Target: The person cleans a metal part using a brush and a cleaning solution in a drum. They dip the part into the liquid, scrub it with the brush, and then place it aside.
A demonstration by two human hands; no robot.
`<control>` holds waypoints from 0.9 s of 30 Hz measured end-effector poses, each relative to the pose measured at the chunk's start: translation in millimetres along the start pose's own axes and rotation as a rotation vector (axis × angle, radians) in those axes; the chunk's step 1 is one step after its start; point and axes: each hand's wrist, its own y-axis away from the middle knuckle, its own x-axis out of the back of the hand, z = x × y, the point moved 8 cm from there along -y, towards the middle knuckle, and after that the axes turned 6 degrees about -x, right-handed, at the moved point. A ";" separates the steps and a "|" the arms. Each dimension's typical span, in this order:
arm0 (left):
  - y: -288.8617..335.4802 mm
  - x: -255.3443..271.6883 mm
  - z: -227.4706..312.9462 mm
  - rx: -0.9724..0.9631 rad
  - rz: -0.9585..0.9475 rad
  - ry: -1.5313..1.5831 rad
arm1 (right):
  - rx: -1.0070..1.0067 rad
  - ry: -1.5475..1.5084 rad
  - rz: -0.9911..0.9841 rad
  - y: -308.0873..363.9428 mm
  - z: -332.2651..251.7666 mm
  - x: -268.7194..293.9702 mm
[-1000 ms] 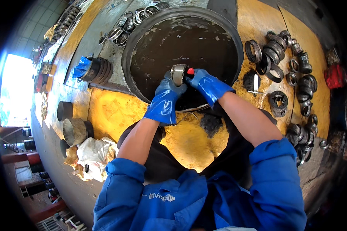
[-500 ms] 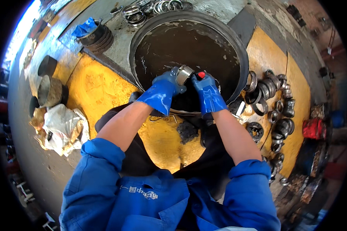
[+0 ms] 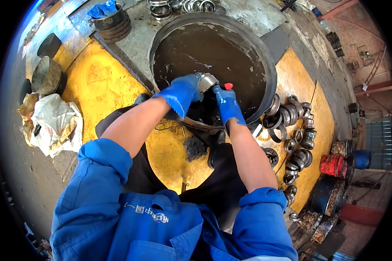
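My left hand [image 3: 185, 89], in a blue rubber glove, is closed around a shiny metal bearing ring [image 3: 208, 81]. The ring is held tilted over the near part of a large round tub [image 3: 272, 78] of dark brown liquid [image 3: 209, 50]. Close beside it, my right hand [image 3: 225, 102], gloved in blue too, grips a tool with a red end [image 3: 228, 86] that sticks up past the thumb. The rest of that tool is hidden by the glove and the ring, so its kind does not show.
Metal rings [image 3: 289, 113] lie in rows right of the tub, on yellow plating [image 3: 320, 143]. More rings [image 3: 161, 11] sit beyond it. At left are a stack of dark rings [image 3: 113, 28] topped with blue material, wide bands [image 3: 48, 75] and a white plastic bag [image 3: 56, 119].
The whole view has shifted and turned a little. Both hands stay together over the tub, still holding the ring and the red-ended tool; the ring's tilt differs slightly.
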 end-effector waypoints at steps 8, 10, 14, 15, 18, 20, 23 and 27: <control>-58.5 -29.3 -27.2 -0.358 -0.139 0.301 | -0.150 -0.472 -0.309 1.9 34.0 -33.2; -59.3 -27.2 -34.6 -0.407 -0.127 0.314 | -0.155 -0.456 -0.298 4.2 34.0 -41.1; -53.2 -21.4 -10.5 -0.418 -0.114 0.352 | -0.108 -0.179 -0.083 -24.8 60.4 -22.1; -49.4 -18.4 -8.7 -0.395 -0.118 0.366 | -0.053 -0.056 -0.019 -28.2 58.1 -20.2; -46.2 -11.1 -19.8 -0.403 -0.066 0.294 | 0.028 0.124 -0.008 -14.3 38.1 -30.6; -40.6 -15.1 -20.7 -0.338 -0.147 0.447 | 0.098 0.302 0.021 -9.1 23.0 -34.0; -38.0 -4.1 -20.8 -0.274 -0.007 0.326 | 0.306 0.466 0.070 -1.6 5.6 -30.7; -41.3 6.3 -30.9 -0.149 0.091 0.154 | 0.448 0.522 0.094 1.2 -3.1 -19.5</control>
